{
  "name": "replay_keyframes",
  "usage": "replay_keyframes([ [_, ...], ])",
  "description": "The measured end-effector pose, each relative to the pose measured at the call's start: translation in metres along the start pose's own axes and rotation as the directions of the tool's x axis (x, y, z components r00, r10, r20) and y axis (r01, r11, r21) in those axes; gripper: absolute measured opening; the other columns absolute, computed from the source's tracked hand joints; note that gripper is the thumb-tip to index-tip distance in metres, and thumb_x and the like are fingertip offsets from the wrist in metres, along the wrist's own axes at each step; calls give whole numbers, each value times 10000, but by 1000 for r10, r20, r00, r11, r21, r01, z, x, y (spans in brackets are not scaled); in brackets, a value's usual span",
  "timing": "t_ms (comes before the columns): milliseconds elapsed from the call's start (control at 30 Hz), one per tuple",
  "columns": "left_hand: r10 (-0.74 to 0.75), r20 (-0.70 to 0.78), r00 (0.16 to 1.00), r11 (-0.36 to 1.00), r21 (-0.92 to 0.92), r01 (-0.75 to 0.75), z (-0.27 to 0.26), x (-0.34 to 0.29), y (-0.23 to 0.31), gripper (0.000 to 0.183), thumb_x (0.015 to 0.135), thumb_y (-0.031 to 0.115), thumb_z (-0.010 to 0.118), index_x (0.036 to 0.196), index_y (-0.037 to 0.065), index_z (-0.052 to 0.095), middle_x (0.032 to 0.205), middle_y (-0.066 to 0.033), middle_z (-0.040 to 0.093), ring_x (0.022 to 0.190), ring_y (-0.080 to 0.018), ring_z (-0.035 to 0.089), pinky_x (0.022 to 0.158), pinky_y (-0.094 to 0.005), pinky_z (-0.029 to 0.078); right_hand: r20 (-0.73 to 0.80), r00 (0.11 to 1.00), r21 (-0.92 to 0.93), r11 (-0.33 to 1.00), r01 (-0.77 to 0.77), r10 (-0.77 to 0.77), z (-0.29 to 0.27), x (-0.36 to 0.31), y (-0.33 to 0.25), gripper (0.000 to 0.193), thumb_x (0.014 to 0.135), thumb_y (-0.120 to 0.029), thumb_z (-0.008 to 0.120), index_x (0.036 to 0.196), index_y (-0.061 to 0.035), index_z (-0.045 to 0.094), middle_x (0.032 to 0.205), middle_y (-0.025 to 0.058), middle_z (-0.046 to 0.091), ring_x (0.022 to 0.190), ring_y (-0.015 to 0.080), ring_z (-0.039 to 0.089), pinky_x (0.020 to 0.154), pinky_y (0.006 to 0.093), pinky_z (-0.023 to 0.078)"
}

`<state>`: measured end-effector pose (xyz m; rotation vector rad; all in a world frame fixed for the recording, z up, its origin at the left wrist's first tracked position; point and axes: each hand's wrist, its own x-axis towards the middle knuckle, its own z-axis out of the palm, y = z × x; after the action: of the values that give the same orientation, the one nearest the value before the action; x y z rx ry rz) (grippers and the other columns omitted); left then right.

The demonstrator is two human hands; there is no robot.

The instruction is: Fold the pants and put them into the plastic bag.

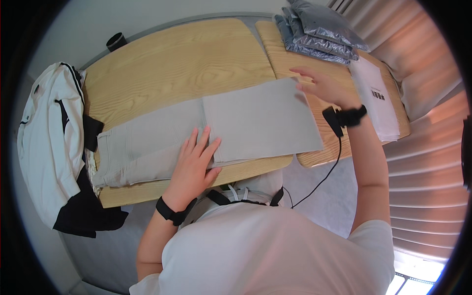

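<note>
A pair of light grey trousers [260, 123] lies flattened across the table, its waistband toward the left. On the right half a smooth upper layer covers the trousers, with a straight edge near the middle. My left hand [194, 164] rests on the cloth by that edge, its fingers spread. At the far right corner of the trousers is my right hand [324, 88], fingers stretched out and holding nothing; whether it touches the cloth I cannot tell. Both wrists wear black bands, and a cable hangs from the right one.
Two wooden tables [172, 54] stand side by side. A white and black garment [51, 137] hangs over the left end. Grey plastic-wrapped packages [324, 29] are stacked at the far right, near a white printed bag [376, 98]. A black cup-like object [116, 42] stands behind, and a pleated curtain [423, 147] hangs right.
</note>
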<state>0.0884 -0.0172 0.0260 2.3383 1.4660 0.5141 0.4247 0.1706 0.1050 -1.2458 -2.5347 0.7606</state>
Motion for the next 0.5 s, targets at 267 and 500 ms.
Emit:
replay_keyframes([
  [267,-32,16,999,999,11,32,1,-3,1,642,737,201,681,1317,85,431,1470,-173,245,1344,-416,204,1057,-515,231,341,916,408,845,-346,211,10,40,61,417,845,-413,624,1078,-67,609,1031,4,588,988,132,504,953,290,313],
  [500,-43,20,999,999,-23,43,-1,-2,0,623,743,206,676,1308,85,442,1471,-171,246,1346,-411,207,1056,-519,233,402,914,792,480,-377,55,13,33,84,347,821,-262,682,1080,-61,567,1026,9,590,987,120,509,918,271,354],
])
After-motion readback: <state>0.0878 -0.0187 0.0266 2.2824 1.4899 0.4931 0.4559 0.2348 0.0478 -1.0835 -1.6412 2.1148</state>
